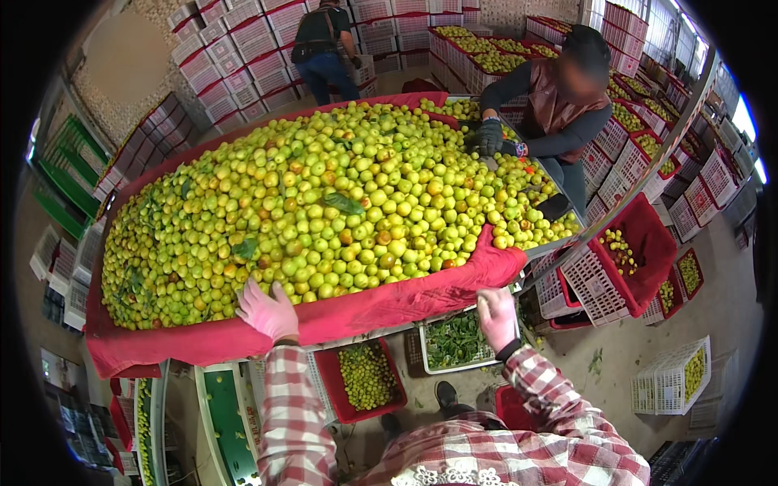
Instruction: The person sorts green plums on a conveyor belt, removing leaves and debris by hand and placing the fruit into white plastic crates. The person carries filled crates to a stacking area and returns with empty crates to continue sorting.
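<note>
A wide sorting table is heaped with green-yellow round fruit (340,200), some with brown or reddish patches, and a few green leaves (343,203) lie on top. Red cloth (389,304) covers its padded rim. My left hand (267,308), in a pale pink glove, rests over the near rim with spread fingertips at the edge of the fruit; it holds nothing. My right hand (496,322), gloved too, is curled beside the near rim, further right, above a white crate of leaves (456,341). Whether something small is inside its fingers cannot be told.
Across the table's right end a co-worker (547,103) handles fruit; another person (325,54) stands by stacked crates behind. Below the rim are a red-lined crate of small fruit (368,376) and a green conveyor belt (228,419). Lined crates (650,261) stand at right.
</note>
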{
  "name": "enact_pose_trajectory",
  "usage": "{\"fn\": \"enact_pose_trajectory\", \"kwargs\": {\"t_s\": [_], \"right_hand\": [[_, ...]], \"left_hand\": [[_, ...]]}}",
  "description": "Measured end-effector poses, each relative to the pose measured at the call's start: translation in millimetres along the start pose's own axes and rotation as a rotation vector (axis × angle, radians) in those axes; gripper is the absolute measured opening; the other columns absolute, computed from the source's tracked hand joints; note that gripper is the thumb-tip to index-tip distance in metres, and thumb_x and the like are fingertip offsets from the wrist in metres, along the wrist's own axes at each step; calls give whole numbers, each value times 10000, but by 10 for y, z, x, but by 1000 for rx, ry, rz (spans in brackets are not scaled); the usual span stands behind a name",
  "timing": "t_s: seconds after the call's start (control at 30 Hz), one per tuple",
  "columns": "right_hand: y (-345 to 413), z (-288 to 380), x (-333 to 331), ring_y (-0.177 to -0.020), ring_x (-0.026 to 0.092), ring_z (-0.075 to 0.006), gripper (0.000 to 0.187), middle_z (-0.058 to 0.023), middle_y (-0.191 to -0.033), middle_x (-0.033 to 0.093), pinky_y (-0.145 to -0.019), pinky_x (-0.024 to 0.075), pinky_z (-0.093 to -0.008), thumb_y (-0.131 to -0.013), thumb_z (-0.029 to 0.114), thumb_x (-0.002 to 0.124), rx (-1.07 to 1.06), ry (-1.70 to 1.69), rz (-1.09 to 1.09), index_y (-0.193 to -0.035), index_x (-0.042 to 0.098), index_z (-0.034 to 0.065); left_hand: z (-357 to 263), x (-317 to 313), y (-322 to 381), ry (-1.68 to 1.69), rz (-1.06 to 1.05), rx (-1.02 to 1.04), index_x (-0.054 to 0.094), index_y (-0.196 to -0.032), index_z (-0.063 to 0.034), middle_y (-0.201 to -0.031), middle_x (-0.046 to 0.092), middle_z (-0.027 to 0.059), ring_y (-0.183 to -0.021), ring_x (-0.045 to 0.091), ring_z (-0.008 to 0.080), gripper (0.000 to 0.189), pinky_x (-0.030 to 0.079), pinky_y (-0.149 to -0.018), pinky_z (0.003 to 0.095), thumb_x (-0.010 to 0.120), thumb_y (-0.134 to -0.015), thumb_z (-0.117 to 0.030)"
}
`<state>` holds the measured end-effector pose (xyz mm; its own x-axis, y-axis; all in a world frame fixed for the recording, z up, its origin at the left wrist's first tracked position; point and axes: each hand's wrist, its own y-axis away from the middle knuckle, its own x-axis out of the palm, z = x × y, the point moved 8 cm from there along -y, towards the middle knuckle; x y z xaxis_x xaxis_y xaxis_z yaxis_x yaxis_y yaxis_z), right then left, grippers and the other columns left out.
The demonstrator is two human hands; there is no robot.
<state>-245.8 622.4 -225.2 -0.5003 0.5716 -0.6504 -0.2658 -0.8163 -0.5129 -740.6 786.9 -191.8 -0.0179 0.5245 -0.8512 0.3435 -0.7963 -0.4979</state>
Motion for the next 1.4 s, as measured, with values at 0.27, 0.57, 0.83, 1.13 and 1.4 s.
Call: {"fn": "enact_pose_trajectory", "kwargs": {"t_s": [0.27,0.57,0.83,1.13,1.4], "right_hand": [[-1044,-681,643,-817,655,-397,251,-176,-812,664,-714,521,-539,-926,274,692,-144,107,130,-782,675,70],[-1226,-909,726,-702,702,-372,337,-168,-738,709,-658,553,-519,-901,330,612,137,130,182,-682,689,85],[-1310,-965,891,-841,735,-369,361,-149,-837,755,-767,568,-530,-902,395,584,470,94,273,-789,786,118],[-1176,-1058,553,-762,713,-377,361,-156,-745,717,-727,545,-533,-916,371,608,456,154,89,-745,761,93],[-1235,-965,523,-767,717,-394,424,-167,-775,731,-730,562,-530,-961,409,586,472,166,121,-768,766,76]], "left_hand": [[53,291,31,-201,5,209,388,-1587,-51,-1555,504,176,-1459,404,466,694,367,-1136,639,508,-1062,-489],[-164,31,-1,-412,-99,221,659,-1392,-130,-1196,745,122,-1042,707,324,675,558,-887,468,666,-939,-630],[131,-201,-104,-451,-79,426,501,-1475,40,-1325,638,265,-1187,617,517,1013,470,-997,693,523,-919,-806],[-401,-577,23,-354,-357,633,581,-1374,-66,-1292,648,218,-1184,624,453,756,510,-980,621,631,-947,-687],[-551,-812,46,-225,-251,549,598,-1366,-51,-1305,652,216,-1141,635,461,644,516,-973,573,607,-1016,-592]]}}
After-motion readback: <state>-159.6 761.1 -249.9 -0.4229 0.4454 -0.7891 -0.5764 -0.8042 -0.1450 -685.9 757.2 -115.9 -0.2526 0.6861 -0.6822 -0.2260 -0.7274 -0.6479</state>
